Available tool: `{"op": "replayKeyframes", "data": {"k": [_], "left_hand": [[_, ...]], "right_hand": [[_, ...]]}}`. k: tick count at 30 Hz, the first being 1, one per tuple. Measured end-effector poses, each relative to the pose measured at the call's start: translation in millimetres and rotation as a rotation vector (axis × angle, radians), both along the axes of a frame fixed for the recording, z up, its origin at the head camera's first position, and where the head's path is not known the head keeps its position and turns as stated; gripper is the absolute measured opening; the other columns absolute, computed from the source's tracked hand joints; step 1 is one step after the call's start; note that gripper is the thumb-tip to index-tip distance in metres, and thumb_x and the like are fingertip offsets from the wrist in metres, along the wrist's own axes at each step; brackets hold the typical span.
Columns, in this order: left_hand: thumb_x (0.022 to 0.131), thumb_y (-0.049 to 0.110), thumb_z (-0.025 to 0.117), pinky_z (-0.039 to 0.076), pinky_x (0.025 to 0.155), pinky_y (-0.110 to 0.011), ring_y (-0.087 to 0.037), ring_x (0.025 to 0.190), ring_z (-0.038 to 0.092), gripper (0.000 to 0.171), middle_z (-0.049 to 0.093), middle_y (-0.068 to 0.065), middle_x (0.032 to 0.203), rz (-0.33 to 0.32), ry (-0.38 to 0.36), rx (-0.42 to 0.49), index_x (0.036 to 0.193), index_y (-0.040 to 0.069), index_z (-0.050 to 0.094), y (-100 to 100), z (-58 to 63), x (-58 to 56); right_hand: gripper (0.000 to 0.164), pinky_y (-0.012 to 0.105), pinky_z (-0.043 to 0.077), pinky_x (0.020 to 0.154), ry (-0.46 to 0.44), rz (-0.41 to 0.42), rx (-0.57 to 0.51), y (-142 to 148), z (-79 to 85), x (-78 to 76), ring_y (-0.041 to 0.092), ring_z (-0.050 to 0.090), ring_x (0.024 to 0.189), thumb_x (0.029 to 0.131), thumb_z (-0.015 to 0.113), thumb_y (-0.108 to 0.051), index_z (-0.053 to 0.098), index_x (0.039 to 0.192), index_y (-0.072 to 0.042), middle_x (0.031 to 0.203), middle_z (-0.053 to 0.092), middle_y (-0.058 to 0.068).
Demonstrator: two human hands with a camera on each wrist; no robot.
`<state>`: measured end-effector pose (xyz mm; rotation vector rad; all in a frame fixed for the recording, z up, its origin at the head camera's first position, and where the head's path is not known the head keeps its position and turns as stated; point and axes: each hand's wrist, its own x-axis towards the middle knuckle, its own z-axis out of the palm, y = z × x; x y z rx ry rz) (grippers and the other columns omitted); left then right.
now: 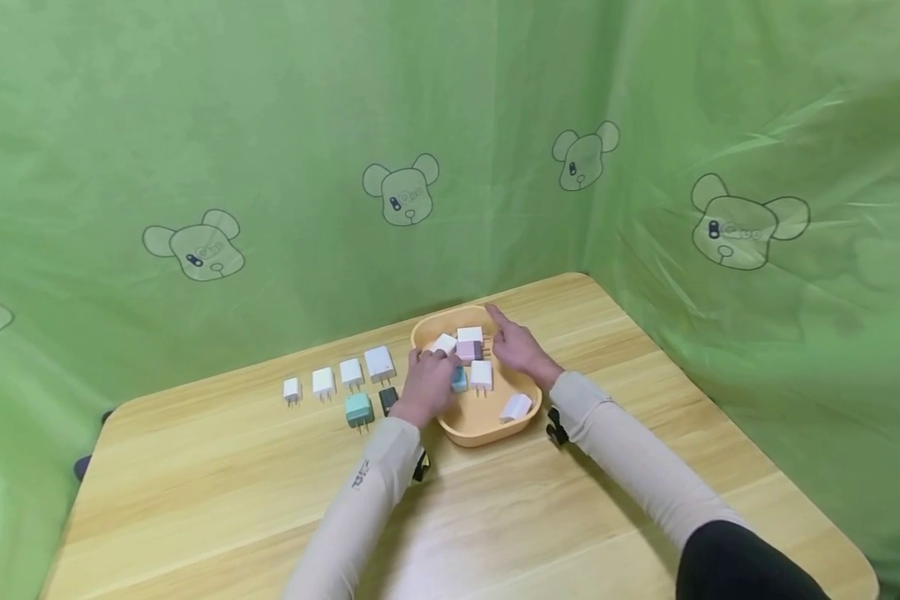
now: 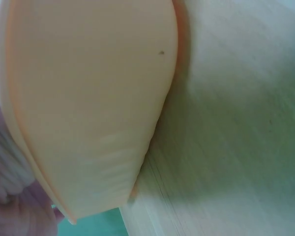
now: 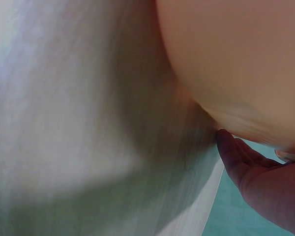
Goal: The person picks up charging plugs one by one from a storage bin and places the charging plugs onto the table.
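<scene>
An orange tray (image 1: 471, 437) stands on the wooden table with several plug chargers in it. My left hand (image 1: 427, 385) reaches over its left rim, fingers down beside a tilted white charger (image 1: 444, 343). A blue charger (image 1: 459, 380) lies near my left thumb. Whether the fingers pinch a charger is hidden; in the left wrist view the tray wall (image 2: 88, 98) blocks most of the hand. My right hand (image 1: 522, 347) grips the tray's right rim. In the right wrist view, its fingers (image 3: 231, 152) lie against the outside wall. More white chargers and a purple charger (image 1: 468, 351) lie inside.
Left of the tray stands a row of white chargers (image 1: 323, 382), prongs toward me. In front of them are a green charger (image 1: 358, 409) and a black charger (image 1: 388, 401). A green curtain (image 1: 307, 125) hangs behind the table (image 1: 217, 475) and along its right side.
</scene>
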<state>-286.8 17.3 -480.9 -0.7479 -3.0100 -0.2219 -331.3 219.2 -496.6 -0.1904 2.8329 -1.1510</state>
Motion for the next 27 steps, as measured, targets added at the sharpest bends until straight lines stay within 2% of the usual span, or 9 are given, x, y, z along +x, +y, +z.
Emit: {"op": "replayKeyframes", "data": {"k": [4, 7, 10, 13, 19, 27], "left_hand": [[0.076, 0.009, 0.076, 0.033, 0.118, -0.055, -0.031, 0.112, 0.064, 0.051, 0.071, -0.009, 0.121, -0.003, 0.001, 0.006, 0.126, 0.016, 0.068, -0.1, 1.3, 1.4], [0.076, 0.010, 0.076, 0.033, 0.118, -0.056, -0.031, 0.112, 0.064, 0.052, 0.071, -0.010, 0.121, -0.010, 0.004, 0.012, 0.127, 0.016, 0.067, -0.4, 1.1, 2.2], [0.076, 0.011, 0.077, 0.033, 0.117, -0.055, -0.031, 0.112, 0.064, 0.052, 0.071, -0.009, 0.120, -0.013, 0.018, 0.015, 0.127, 0.017, 0.067, -0.9, -0.4, 2.4], [0.077, 0.014, 0.077, 0.034, 0.117, -0.054, -0.030, 0.112, 0.064, 0.054, 0.071, -0.009, 0.119, -0.018, 0.032, 0.010, 0.130, 0.020, 0.066, -1.4, -1.6, 2.6], [0.081, 0.020, 0.076, 0.030, 0.119, -0.057, -0.030, 0.115, 0.064, 0.056, 0.070, -0.011, 0.123, -0.027, 0.008, 0.017, 0.136, 0.022, 0.063, -2.2, -3.1, 4.4], [0.083, 0.026, 0.078, 0.025, 0.122, -0.057, -0.027, 0.112, 0.064, 0.054, 0.070, -0.008, 0.120, -0.018, -0.043, 0.056, 0.135, 0.021, 0.064, -2.4, -3.1, 3.1]], "right_hand": [[0.068, 0.042, 0.055, 0.081, -0.006, -0.002, -0.013, -0.3, -0.3, -0.9, 0.027, 0.059, 0.072, 0.102, 0.034, -0.012, 0.010, 0.164, -0.020, 0.161, 0.036, 0.026], [0.068, 0.047, 0.055, 0.094, -0.004, -0.008, -0.018, -0.5, 0.1, -0.5, 0.030, 0.062, 0.081, 0.101, 0.035, -0.012, 0.011, 0.164, -0.019, 0.162, 0.035, 0.024], [0.068, 0.050, 0.047, 0.113, -0.007, -0.010, -0.024, -0.8, 0.9, -0.4, 0.034, 0.064, 0.108, 0.102, 0.035, -0.012, 0.011, 0.164, -0.020, 0.164, 0.032, 0.022], [0.067, 0.051, 0.041, 0.120, -0.006, -0.007, -0.027, -1.0, 1.8, -0.1, 0.037, 0.059, 0.121, 0.102, 0.033, -0.011, 0.010, 0.164, -0.020, 0.164, 0.032, 0.023], [0.067, 0.050, 0.042, 0.118, -0.015, -0.007, -0.028, -1.3, 0.2, -0.5, 0.036, 0.062, 0.113, 0.102, 0.034, -0.011, 0.011, 0.164, -0.019, 0.165, 0.030, 0.022], [0.067, 0.050, 0.045, 0.115, -0.017, -0.008, -0.020, -0.8, -1.1, -0.8, 0.035, 0.062, 0.115, 0.103, 0.032, -0.012, 0.008, 0.165, -0.022, 0.166, 0.028, 0.020]]}}
